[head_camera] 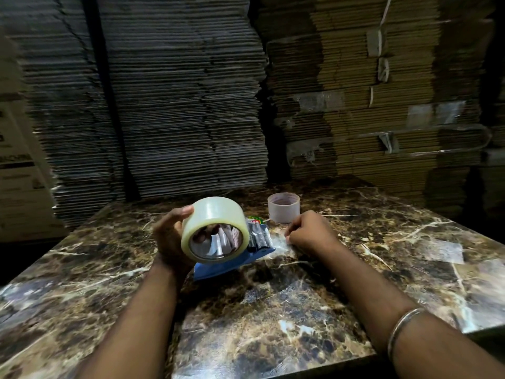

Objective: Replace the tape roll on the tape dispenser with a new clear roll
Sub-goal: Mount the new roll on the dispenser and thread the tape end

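Note:
My left hand (170,236) holds a full clear tape roll (216,214) tilted above the table, its hollow core facing me. Behind and beneath the roll lies the blue tape dispenser (259,246) on the marble table, partly hidden by the roll. My right hand (308,232) rests just right of the dispenser with fingers curled; it seems to pinch a thin clear strip of tape on the table, though this is hard to see. An empty whitish tape core (283,207) stands upright behind the dispenser.
The brown marble-patterned table (259,310) has its front edge near me and its right edge running off at the right. Tall stacks of flattened cardboard (177,105) rise close behind the table. A metal bangle (404,326) sits on my right wrist.

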Demonstrator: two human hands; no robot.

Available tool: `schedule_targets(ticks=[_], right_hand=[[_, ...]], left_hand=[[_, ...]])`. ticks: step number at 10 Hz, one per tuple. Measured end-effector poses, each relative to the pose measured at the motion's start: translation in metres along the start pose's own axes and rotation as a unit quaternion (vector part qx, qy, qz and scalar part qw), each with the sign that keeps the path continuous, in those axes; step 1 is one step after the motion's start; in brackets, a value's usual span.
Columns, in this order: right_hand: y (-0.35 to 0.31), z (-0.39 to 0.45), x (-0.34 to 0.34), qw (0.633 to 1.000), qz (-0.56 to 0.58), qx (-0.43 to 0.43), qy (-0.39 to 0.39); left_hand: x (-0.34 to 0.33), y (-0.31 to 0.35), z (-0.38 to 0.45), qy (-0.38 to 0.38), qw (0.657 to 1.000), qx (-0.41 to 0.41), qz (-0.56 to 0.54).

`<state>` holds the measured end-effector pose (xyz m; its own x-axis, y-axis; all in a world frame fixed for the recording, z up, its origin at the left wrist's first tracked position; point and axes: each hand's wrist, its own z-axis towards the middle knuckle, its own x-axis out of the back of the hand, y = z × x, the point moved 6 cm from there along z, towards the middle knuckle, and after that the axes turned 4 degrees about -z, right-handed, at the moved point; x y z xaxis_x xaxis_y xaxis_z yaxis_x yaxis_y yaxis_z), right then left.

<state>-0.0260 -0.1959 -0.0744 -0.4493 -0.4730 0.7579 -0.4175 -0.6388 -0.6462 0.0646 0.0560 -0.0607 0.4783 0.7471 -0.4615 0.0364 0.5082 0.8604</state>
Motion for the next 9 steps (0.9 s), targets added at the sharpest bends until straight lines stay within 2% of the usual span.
schedule_targets(ticks=[1,3,4,6,9], right_hand=[[-0.001,-0.001,0.001,0.998,-0.052,0.01,0.018],[-0.003,-0.005,0.007,0.99,-0.123,0.013,0.065],[0.003,-0.006,0.013,0.987,-0.14,-0.011,0.077],[0.003,-0.003,0.008,0.981,-0.171,0.017,0.092],[-0.012,-0.011,0.002,0.988,-0.148,0.048,0.002]], left_hand=[[0.005,0.002,-0.003,0.014,1.0,-0.015,0.016],[-0.04,0.009,-0.015,-0.038,0.999,-0.036,-0.013],[-0.04,0.008,-0.011,-0.033,0.998,-0.022,-0.045],[-0.037,0.002,-0.011,-0.018,0.998,0.008,-0.066],[-0.032,0.002,-0.001,0.01,0.996,-0.004,-0.091]])
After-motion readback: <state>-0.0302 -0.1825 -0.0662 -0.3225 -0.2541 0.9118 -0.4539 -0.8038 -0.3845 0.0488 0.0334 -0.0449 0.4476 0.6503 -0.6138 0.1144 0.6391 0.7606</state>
